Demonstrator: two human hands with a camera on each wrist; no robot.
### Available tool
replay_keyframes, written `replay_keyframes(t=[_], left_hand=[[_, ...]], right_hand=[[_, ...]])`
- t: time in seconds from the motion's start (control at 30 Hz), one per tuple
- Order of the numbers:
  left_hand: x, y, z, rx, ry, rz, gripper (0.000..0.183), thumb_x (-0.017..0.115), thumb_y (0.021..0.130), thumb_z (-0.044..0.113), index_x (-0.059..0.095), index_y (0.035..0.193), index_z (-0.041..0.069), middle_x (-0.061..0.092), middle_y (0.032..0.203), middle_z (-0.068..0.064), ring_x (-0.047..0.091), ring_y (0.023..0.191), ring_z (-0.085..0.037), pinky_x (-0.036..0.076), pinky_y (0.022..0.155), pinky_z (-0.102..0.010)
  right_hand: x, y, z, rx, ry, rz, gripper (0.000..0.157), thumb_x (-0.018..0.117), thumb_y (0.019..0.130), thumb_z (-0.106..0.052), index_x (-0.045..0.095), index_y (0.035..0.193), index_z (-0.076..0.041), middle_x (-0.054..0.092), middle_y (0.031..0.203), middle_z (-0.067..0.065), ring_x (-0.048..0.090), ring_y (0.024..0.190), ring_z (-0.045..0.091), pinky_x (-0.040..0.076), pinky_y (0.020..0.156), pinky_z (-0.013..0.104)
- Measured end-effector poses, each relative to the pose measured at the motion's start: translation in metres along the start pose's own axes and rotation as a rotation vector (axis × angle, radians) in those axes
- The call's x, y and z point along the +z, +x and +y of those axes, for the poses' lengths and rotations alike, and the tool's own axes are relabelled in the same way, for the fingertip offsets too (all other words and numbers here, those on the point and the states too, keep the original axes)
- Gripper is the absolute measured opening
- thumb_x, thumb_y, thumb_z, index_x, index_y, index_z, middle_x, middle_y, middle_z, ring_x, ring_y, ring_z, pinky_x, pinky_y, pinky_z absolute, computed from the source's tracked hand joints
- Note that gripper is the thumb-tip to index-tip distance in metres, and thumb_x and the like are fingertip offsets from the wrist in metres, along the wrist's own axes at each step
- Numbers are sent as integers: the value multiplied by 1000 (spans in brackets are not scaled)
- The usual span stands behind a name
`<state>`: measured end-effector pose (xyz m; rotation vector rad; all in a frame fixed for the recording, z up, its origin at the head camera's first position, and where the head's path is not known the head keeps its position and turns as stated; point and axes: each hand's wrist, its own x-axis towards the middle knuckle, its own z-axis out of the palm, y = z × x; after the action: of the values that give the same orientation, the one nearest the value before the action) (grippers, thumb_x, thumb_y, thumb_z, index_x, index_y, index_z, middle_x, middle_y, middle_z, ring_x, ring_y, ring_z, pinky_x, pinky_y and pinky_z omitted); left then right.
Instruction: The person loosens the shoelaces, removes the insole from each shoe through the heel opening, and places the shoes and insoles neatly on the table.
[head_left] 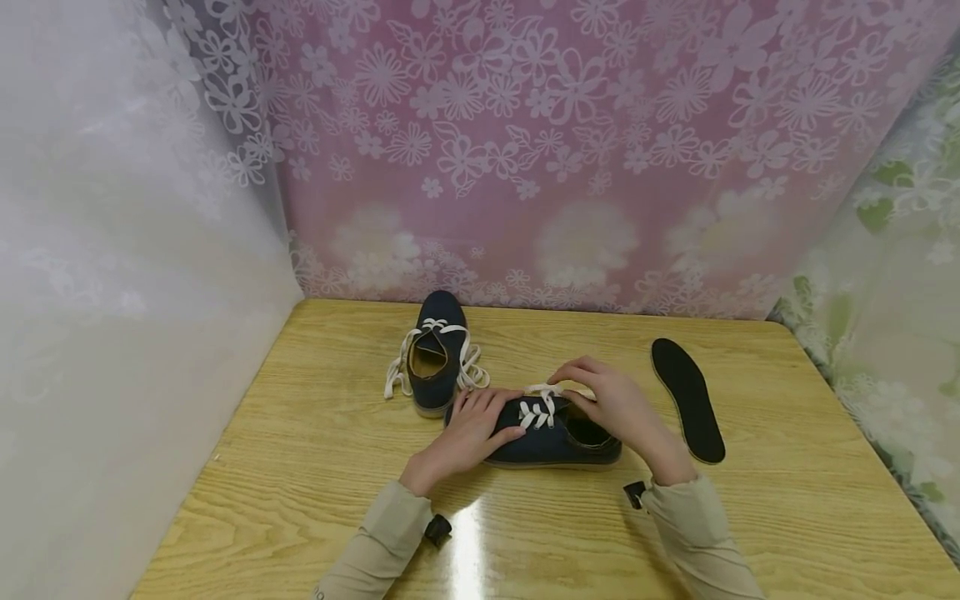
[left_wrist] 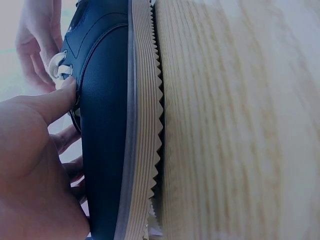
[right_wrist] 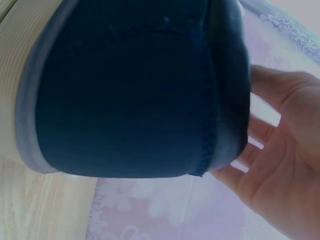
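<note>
A dark navy lace-up shoe [head_left: 510, 450] lies sideways on the table, its toe to the left and its ribbed pale sole [left_wrist: 142, 120] along the wood. My left hand [head_left: 468, 429] holds the front of it, fingers over the toe and thumb beside the white laces [head_left: 536, 415]. At the shoe's opening, my right hand [head_left: 611, 400] pinches the white lace by the tongue between thumb and fingers. Its fingertips are hidden behind the heel [right_wrist: 130, 105] in the right wrist view. The right hand [left_wrist: 40, 45] also shows beyond the laces in the left wrist view.
The matching navy shoe [head_left: 442, 312] stands behind, toe to the back, its white laces loose at both sides. A black insole [head_left: 688, 398] lies on the wooden table [head_left: 315, 433] to the right. Floral curtains [head_left: 510, 150] enclose the back and sides.
</note>
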<state>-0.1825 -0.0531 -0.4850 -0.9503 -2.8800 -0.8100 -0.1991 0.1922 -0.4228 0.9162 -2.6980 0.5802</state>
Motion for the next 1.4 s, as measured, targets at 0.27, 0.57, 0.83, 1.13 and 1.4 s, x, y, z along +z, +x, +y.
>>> replay_keyframes(t=[0.27, 0.57, 0.83, 1.13, 1.4], left_hand=[[0, 0, 0, 3, -11, -2, 58, 41, 93, 51, 30, 143, 24, 39, 136, 0, 34, 129, -23, 15, 107, -54], [-1, 0, 0, -11, -16, -12, 58, 42, 93, 51, 29, 143, 26, 38, 137, 1, 32, 130, -22, 14, 108, -53], [0, 0, 0, -5, -7, -5, 57, 42, 93, 51, 31, 142, 26, 40, 136, 1, 33, 129, -22, 15, 108, -53], [1, 0, 0, 4, -10, -4, 56, 42, 93, 50, 30, 142, 25, 39, 137, 1, 33, 129, -22, 15, 107, -53], [0, 1, 0, -14, -11, -6, 57, 43, 93, 50, 31, 143, 26, 39, 137, 1, 33, 129, -22, 15, 108, -53]], right_hand=[[0, 1, -6, -114, 20, -56, 19, 67, 84, -10, 69, 94, -26, 60, 112, 2, 62, 87, 12, 51, 67, 25], [0, -2, -4, -84, -61, -56, 19, 73, 78, -11, 61, 88, -21, 58, 101, -3, 59, 79, 13, 48, 64, 27], [-3, 0, -7, -179, -84, 93, 18, 73, 78, -11, 60, 89, -19, 57, 87, -6, 58, 71, 7, 49, 61, 25], [-5, 5, -14, -289, -170, 331, 20, 73, 74, -6, 64, 89, -14, 58, 89, -3, 58, 63, 8, 47, 52, 23], [-18, 3, -24, -228, 10, 384, 23, 78, 71, -7, 68, 90, -17, 63, 86, -7, 57, 66, 3, 45, 53, 19]])
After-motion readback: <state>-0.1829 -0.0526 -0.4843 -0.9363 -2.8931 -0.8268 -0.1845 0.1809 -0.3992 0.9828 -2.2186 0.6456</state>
